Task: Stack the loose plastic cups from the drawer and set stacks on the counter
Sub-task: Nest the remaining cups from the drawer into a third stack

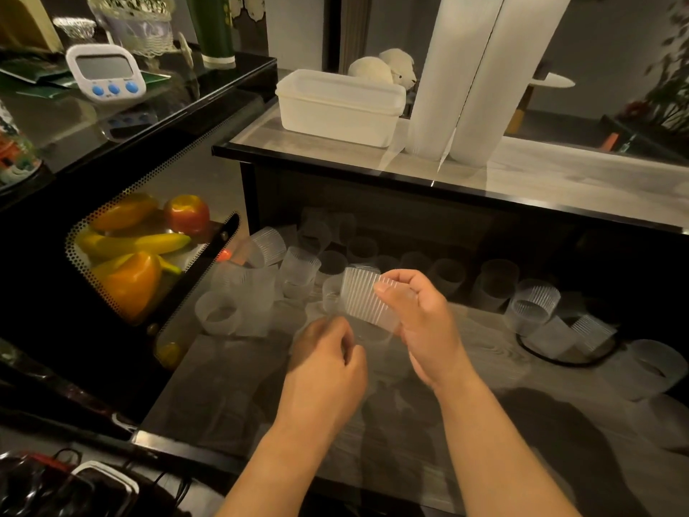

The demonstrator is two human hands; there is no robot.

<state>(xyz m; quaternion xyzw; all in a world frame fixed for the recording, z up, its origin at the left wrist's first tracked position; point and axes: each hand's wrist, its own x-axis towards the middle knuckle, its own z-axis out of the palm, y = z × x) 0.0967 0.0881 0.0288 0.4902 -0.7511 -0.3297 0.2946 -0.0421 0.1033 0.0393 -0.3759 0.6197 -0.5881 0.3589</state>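
Cup point(367, 298) in hand: clear, fine vertical ribbing; loose cups point(298, 264) in drawer: frosted translucent, some ribbed; counter point(540, 173): pale grey marbling, black edge; tub point(337, 106): milky white; timer point(104, 70): white, blue buttons; pepper point(128, 283): orange; banana point(149, 244): yellow; apple point(186, 214): red-orange.

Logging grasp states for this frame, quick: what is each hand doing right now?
Left hand: fingers curled below the cup; whether it grips anything cannot be told.
Right hand: holds a ribbed clear plastic cup over the drawer.

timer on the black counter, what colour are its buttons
Blue: three round buttons on the white digital timer, head view.
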